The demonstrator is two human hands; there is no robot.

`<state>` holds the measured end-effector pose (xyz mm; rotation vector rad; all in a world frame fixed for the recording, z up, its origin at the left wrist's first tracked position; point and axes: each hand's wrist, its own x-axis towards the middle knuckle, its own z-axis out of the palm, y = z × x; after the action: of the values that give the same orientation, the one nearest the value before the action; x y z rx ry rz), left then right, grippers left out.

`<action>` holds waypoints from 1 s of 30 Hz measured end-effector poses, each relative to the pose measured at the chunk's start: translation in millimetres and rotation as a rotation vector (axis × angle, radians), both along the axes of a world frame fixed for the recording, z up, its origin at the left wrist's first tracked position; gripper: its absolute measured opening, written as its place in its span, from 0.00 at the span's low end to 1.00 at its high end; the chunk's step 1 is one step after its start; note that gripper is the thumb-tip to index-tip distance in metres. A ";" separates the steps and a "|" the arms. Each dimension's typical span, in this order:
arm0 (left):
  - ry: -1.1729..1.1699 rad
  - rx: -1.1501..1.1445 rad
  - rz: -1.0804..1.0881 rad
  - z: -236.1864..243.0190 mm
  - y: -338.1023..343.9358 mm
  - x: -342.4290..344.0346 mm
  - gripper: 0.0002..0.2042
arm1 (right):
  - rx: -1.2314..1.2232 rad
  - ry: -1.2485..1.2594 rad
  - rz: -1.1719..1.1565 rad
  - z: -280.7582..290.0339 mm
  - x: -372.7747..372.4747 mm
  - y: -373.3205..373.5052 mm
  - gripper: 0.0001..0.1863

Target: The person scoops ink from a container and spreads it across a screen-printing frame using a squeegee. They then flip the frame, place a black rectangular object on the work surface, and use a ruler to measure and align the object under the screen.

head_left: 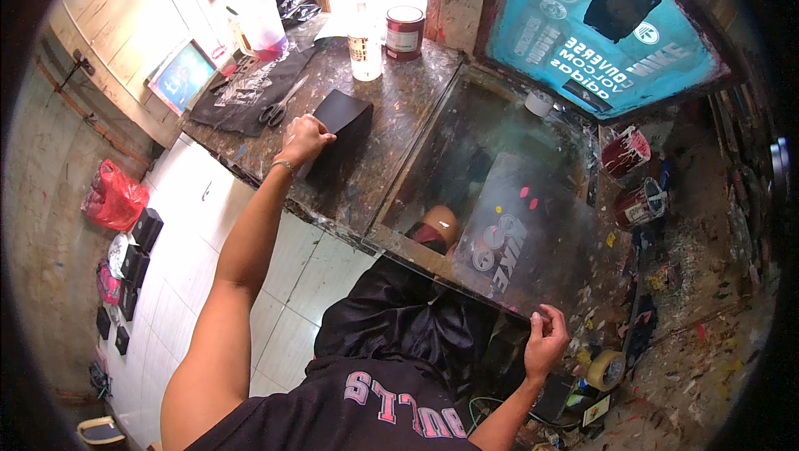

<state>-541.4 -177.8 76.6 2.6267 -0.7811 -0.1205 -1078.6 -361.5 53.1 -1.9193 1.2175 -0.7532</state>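
Note:
My left hand (305, 141) is closed on the near edge of a black sheet (344, 110), thin and slightly bent, over the stained worktop. Left of that hand, scissors (283, 104) lie beside a dark printed cloth (241, 100). My right hand (547, 341) holds nothing that shows; its fingers are loosely bent and apart at the front edge of the glass tabletop (499, 164). On or under the glass, a translucent sheet (533, 222) with grey printed logos and small pink and yellow spots shows.
A turquoise printing screen (616, 31) stands tilted up behind the glass. A white bottle (364, 56) and a dark red paint can (404, 33) stand at the back. Paint-smeared tubs (626, 151) and a tape roll (606, 370) are at right; a red bag (115, 195) sits on the left.

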 end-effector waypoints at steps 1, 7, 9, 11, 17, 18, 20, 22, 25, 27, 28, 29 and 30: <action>-0.004 -0.015 -0.004 -0.3 2.9 0.5 0.11 | -0.003 0.002 0.002 1.2 1.5 0.9 0.09; -0.481 -0.067 -0.231 19.6 -20.8 -51.1 0.09 | -0.047 0.002 -0.006 -0.6 -7.6 -4.3 0.09; -0.459 -0.064 -0.329 15.0 -28.1 -82.8 0.07 | -0.094 -0.015 0.029 2.6 -1.9 -2.7 0.10; -0.423 -0.059 -0.388 5.0 -33.7 -115.4 0.07 | -0.075 -0.008 0.037 4.6 4.4 -0.7 0.09; 0.033 -0.400 -0.512 -36.9 -34.1 -153.2 0.13 | -0.001 -0.066 0.028 6.2 5.3 6.9 0.10; 0.010 -0.383 -0.543 -39.4 -27.6 -147.4 0.15 | -0.004 -0.021 0.011 7.7 3.9 10.0 0.09; -0.034 -0.348 -0.604 -45.5 -10.1 -132.2 0.19 | 0.031 0.000 0.015 -0.5 2.8 13.2 0.09; -0.026 -0.246 -0.677 -51.6 0.4 -123.3 0.26 | 0.048 0.041 0.024 -3.8 3.8 15.0 0.09; -0.028 0.006 -0.802 -50.5 3.5 -121.1 0.35 | 0.036 0.024 0.046 -5.0 7.6 16.4 0.09; -0.118 0.141 -0.879 -55.7 0.3 -121.2 0.35 | 0.056 -0.022 0.072 -3.9 16.7 15.9 0.09; -0.130 0.133 -0.890 -61.3 -3.5 -121.8 0.36 | 0.031 -0.035 0.086 -3.7 20.1 14.9 0.09; -0.147 0.124 -0.886 -66.6 -7.6 -127.0 0.36 | 0.019 -0.032 0.101 1.0 23.8 15.7 0.09; -0.162 0.114 -0.882 -66.4 -11.8 -135.1 0.36 | 0.020 -0.025 0.096 3.8 27.4 15.9 0.09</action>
<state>-676.6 -189.6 10.3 2.2050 -1.9795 -0.1931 -1051.2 -345.6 56.9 -1.9318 1.1049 -0.7105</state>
